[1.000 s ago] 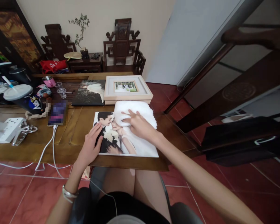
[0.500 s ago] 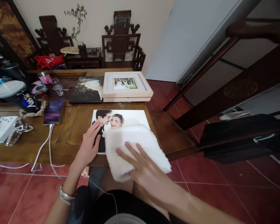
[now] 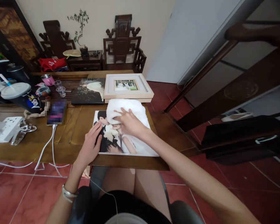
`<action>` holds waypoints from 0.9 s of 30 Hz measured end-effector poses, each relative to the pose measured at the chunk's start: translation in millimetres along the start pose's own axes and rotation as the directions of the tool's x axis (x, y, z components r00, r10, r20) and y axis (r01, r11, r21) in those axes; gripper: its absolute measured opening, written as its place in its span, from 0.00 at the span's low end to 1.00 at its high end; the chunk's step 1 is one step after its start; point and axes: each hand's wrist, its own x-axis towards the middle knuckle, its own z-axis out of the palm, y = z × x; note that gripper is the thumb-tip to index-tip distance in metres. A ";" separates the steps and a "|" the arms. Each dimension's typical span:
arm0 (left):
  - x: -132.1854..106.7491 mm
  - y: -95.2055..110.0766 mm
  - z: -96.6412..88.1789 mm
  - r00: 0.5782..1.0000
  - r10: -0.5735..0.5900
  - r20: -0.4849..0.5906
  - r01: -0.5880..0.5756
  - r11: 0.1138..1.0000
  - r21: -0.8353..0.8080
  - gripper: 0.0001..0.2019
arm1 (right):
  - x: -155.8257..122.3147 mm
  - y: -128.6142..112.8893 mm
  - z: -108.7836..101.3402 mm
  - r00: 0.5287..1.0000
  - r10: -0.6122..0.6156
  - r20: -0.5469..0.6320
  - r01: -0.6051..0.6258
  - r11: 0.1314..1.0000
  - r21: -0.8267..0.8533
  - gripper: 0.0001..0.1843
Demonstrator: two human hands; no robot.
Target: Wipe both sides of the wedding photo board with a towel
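Two hands rest on a large photo print [image 3: 130, 146] lying at the near edge of the bench [image 3: 77, 124]. The left grip [image 3: 90, 146] lies flat and open on the print's left border. The right grip [image 3: 128, 124] (fingers spread, not clasping) presses a white cloth [image 3: 130, 107] onto the print's upper part. Just beyond sits a framed picture [image 3: 127, 87].

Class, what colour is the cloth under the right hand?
White; the cloth shows best in head view.

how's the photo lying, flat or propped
Flat: the photo lies face up on the table, left hand on its edge, cloth over its top.
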 end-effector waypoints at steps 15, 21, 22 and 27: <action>-0.6 9.0 -2.4 0.999 -0.032 0.019 0.032 0.999 0.006 0.22 | -155.7 -40.1 13.6 0.976 -0.208 -0.057 0.216 0.958 0.188 0.24; 0.0 8.9 -2.5 0.999 -0.045 0.023 0.044 0.999 0.005 0.21 | -113.6 5.9 11.2 0.995 0.009 -0.098 -0.008 1.000 0.017 0.29; -0.1 8.9 -2.5 0.999 -0.043 0.023 0.043 0.999 0.001 0.21 | -102.5 6.4 10.3 0.996 0.035 -0.083 -0.036 0.999 -0.021 0.29; -2.2 8.9 -5.1 0.999 -0.040 -0.024 0.037 0.993 -0.111 0.22 | -48.7 -28.6 9.5 1.000 0.009 -0.009 -0.010 0.993 -0.116 0.24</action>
